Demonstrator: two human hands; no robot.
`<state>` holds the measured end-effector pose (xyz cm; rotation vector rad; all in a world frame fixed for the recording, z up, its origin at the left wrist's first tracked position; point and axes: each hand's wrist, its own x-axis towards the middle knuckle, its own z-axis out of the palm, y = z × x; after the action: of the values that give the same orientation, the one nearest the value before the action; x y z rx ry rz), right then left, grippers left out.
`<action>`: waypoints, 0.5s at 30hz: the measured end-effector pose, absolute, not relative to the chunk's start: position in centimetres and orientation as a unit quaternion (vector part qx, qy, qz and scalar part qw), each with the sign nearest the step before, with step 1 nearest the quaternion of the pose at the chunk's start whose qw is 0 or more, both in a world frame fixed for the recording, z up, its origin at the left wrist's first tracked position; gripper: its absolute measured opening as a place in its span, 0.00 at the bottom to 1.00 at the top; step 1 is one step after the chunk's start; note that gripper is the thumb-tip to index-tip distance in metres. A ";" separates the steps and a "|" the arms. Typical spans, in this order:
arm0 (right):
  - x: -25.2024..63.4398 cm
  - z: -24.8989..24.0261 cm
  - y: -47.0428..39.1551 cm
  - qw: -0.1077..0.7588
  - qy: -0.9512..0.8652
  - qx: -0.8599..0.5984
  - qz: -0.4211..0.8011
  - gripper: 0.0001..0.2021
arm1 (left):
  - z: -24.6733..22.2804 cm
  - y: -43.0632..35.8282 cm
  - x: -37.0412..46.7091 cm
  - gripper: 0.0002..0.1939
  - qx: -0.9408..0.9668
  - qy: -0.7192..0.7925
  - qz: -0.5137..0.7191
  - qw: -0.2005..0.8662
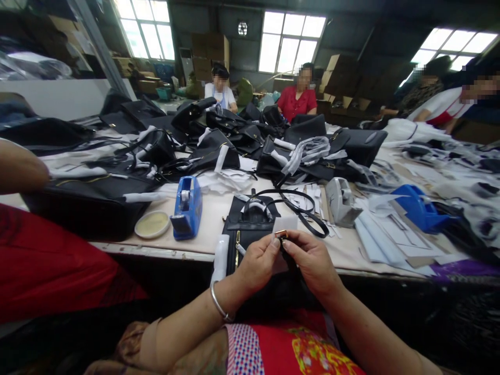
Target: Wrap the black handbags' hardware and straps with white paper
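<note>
A small gold metal buckle is pinched between the fingertips of both hands, above the front edge of the table. My left hand, with a silver bangle at its wrist, grips it from the left. On the other side, my right hand holds the buckle and a dark strap end below it. A piece of thin white paper shows just behind the fingers. Beneath and behind the hands lies a black bag with a gold zip, a wrapped handle and a long thin strap looping to the right.
Blue tape dispenser and round yellowish dish stand left. A grey dispenser, papers and a blue dispenser are at right. Black bags pile up behind. A person's arm reaches in at left; other people sit beyond.
</note>
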<state>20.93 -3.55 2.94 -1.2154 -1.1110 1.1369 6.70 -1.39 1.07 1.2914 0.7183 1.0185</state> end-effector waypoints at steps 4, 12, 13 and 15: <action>20.7 3.1 -3.2 0.549 -0.451 -0.525 0.469 0.14 | 0.5 -1.4 6.2 0.20 0.548 0.363 0.450 0.604; 21.7 3.4 -2.8 0.528 -0.479 -0.589 0.381 0.14 | 0.7 -2.4 4.9 0.22 0.592 0.329 0.439 0.590; 21.8 3.5 -2.8 0.520 -0.496 -0.598 0.355 0.14 | 0.8 -2.5 4.9 0.23 0.586 0.301 0.440 0.610; 22.0 3.8 -2.7 0.507 -0.526 -0.609 0.309 0.13 | 0.8 -2.3 5.2 0.26 0.533 0.260 0.445 0.671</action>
<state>21.98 -2.74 3.75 -1.4681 -1.2695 0.7451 5.18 -2.26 0.78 1.1997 0.5856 1.0028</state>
